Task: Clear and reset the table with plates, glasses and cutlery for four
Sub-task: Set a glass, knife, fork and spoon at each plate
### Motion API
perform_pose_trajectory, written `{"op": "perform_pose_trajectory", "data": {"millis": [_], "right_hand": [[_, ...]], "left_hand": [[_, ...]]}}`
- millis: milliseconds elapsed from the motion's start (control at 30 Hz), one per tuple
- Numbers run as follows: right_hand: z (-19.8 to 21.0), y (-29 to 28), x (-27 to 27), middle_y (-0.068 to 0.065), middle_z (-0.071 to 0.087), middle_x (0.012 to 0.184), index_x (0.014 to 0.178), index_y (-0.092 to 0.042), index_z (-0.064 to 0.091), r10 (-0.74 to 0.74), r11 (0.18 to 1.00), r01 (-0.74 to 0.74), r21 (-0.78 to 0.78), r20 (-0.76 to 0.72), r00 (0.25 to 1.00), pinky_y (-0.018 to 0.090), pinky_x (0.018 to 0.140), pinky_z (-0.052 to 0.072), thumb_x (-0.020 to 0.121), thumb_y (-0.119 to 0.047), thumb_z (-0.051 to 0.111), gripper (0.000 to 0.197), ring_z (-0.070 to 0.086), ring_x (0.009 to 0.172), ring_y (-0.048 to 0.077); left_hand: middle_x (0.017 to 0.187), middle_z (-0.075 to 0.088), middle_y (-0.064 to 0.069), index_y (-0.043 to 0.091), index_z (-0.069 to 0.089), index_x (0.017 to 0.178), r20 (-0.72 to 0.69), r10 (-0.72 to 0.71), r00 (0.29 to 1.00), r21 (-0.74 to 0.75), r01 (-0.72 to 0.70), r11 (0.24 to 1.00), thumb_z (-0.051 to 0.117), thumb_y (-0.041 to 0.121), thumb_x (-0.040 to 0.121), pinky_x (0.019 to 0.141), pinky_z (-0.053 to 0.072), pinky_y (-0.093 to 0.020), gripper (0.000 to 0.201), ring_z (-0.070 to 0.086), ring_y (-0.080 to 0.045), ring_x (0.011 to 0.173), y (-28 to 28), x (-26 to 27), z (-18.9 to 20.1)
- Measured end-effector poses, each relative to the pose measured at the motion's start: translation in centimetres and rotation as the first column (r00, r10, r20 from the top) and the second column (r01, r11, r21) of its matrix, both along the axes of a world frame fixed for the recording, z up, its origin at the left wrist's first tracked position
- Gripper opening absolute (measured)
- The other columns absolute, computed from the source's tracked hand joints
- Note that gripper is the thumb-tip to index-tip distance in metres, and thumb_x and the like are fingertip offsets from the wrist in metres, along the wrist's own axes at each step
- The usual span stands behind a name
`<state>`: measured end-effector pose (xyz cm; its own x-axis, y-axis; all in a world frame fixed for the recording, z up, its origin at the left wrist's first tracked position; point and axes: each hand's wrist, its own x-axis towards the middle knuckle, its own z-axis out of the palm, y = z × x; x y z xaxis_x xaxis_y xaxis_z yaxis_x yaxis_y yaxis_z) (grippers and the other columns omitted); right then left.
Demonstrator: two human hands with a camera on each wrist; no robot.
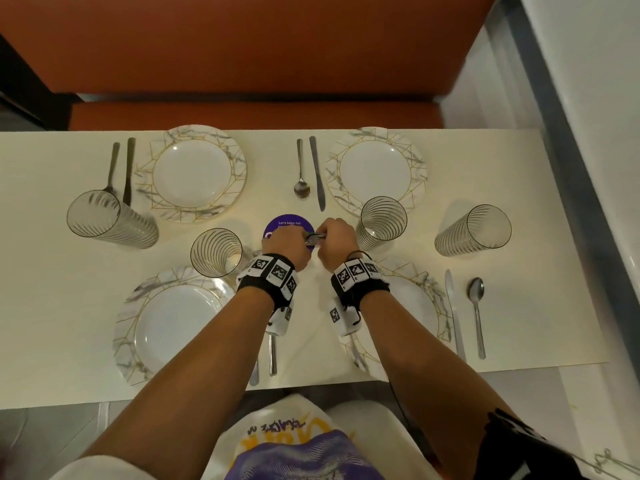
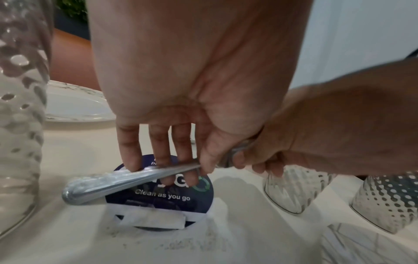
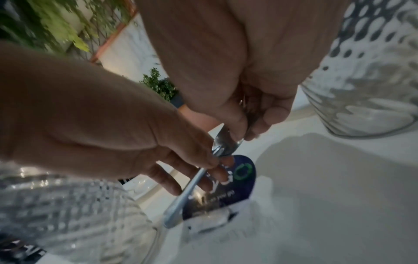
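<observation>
Spoon (image 2: 126, 180) is pinched over the purple sticker (image 2: 172, 198) at mid-bench: left hand (image 1: 289, 247) grip on the handle, right hand (image 1: 334, 242) grip clamped on the bowl, likely a handover for placing.

The two hands meet over the purple round sticker (image 1: 289, 225) at the table's (image 1: 519, 161) middle, hemmed in by an upright glass (image 1: 216, 252) just to their left and another glass (image 1: 382, 218) just to their right. Bare tabletop lies open between the two near plates. Ahead, a spoon (image 1: 301, 171) and knife (image 1: 317, 173) lie close beyond the sticker.
</observation>
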<state>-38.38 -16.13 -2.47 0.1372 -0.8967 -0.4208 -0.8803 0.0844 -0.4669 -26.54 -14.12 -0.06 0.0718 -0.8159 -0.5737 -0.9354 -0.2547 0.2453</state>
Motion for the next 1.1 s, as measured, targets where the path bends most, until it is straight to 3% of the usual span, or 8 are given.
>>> {"op": "perform_pose_trajectory", "data": {"millis": [100, 200, 400, 500, 600, 800, 933, 1100], "right_hand": [[1.6, -0.7, 0.5, 0.012, 0.063, 0.115, 0.109, -0.007, 0.065, -0.029, 0.998, 0.032, -0.047, 0.062, 0.998, 0.033, 0.084, 0.049, 0.086, -0.005, 0.065, 0.023, 0.059, 0.107, 0.028], [3.0, -1.4, 1.0, 0.014, 0.061, 0.115, 0.107, -0.007, 0.067, -0.064, 0.991, 0.082, -0.104, 0.164, 0.984, 0.028, 0.082, 0.046, 0.089, -0.004, 0.06, 0.02, 0.058, 0.105, 0.026], [6.1, -2.8, 2.0, 0.013, 0.062, 0.111, 0.109, -0.006, 0.069, -0.117, 0.936, 0.217, -0.279, 0.335, 0.935, 0.023, 0.08, 0.041, 0.092, -0.004, 0.062, 0.018, 0.059, 0.097, 0.022], [8.2, -3.9, 1.9, 0.013, 0.062, 0.112, 0.114, -0.005, 0.068, -0.123, 0.898, 0.269, -0.349, 0.388, 0.913, 0.02, 0.082, 0.038, 0.094, -0.009, 0.063, 0.021, 0.058, 0.098, 0.02], [9.8, -4.8, 1.8, 0.011, 0.063, 0.111, 0.113, -0.006, 0.068, -0.162, 0.852, 0.351, -0.387, 0.444, 0.881, 0.021, 0.083, 0.042, 0.095, -0.013, 0.062, 0.02, 0.058, 0.095, 0.018], [10.7, -4.8, 2.7, -0.001, 0.068, 0.1, 0.112, -0.016, 0.069, -0.258, 0.889, 0.432, -0.152, 0.614, 0.746, 0.033, 0.079, 0.059, 0.095, -0.033, 0.061, 0.025, 0.067, 0.089, 0.015], [10.8, -3.2, 3.6, -0.002, 0.07, 0.087, 0.106, -0.016, 0.073, -0.254, 0.932, 0.36, -0.046, 0.626, 0.737, 0.042, 0.081, 0.059, 0.096, -0.035, 0.062, 0.024, 0.066, 0.079, 0.015], [12.4, -2.3, 4.2, 0.012, 0.074, 0.101, 0.116, -0.009, 0.073, -0.309, 0.913, 0.406, 0.04, 0.717, 0.624, 0.017, 0.056, 0.052, 0.097, -0.023, 0.064, 0.025, 0.067, 0.078, 0.013]], "left_hand": [[0.111, 0.07, -0.008, 0.017, 0.069, 0.117, -0.069, 0.061, 0.996, -0.055, -0.065, 0.996, 0.055, 0.023, 0.101, 0.098, 0.051, -0.048, 0.023, 0.065, -0.032, 0.109, -0.2, 0.3, 0.6], [0.09, 0.071, -0.014, 0.007, 0.074, 0.097, -0.279, 0.176, 0.944, -0.114, -0.214, 0.97, 0.056, 0.017, 0.099, 0.081, 0.058, -0.044, 0.02, 0.068, -0.037, 0.091, -0.5, 0.8, 1.4], [0.077, 0.068, -0.007, 0.013, 0.064, 0.077, -0.533, 0.26, 0.805, -0.161, -0.398, 0.903, 0.058, 0.014, 0.097, 0.065, 0.043, -0.026, 0.021, 0.059, -0.021, 0.07, -1.3, 1.8, 4.4], [0.074, 0.072, 0.002, 0.017, 0.067, 0.081, -0.664, 0.218, 0.715, -0.177, -0.433, 0.884, 0.058, 0.016, 0.102, 0.061, 0.047, -0.014, 0.023, 0.064, -0.003, 0.061, -1.7, 2.1, 5.7], [0.081, 0.074, 0.002, 0.014, 0.071, 0.095, -0.746, 0.173, 0.643, -0.163, -0.428, 0.889, 0.053, 0.02, 0.108, 0.069, 0.058, -0.027, 0.023, 0.07, -0.009, 0.068, -1.8, 2.4, 6.0], [0.068, 0.053, 0.002, 0.011, 0.07, 0.103, -0.861, 0.157, 0.484, -0.143, -0.526, 0.838, 0.045, 0.017, 0.111, 0.052, 0.041, -0.023, 0.026, 0.045, -0.014, 0.058, -0.7, 2.6, 7.0], [0.064, 0.053, 0.001, 0.001, 0.063, 0.096, -0.876, 0.194, 0.441, -0.102, -0.563, 0.82, 0.046, 0.02, 0.111, 0.049, 0.037, -0.029, 0.029, 0.042, -0.015, 0.053, -0.1, 2.8, 7.4], [0.087, 0.077, -0.009, 0.008, 0.061, 0.113, -0.9, 0.232, 0.369, -0.086, -0.672, 0.736, 0.06, 0.026, 0.106, 0.049, 0.048, -0.021, 0.019, 0.065, -0.013, 0.059, 1.2, 3.5, 9.0]]}}
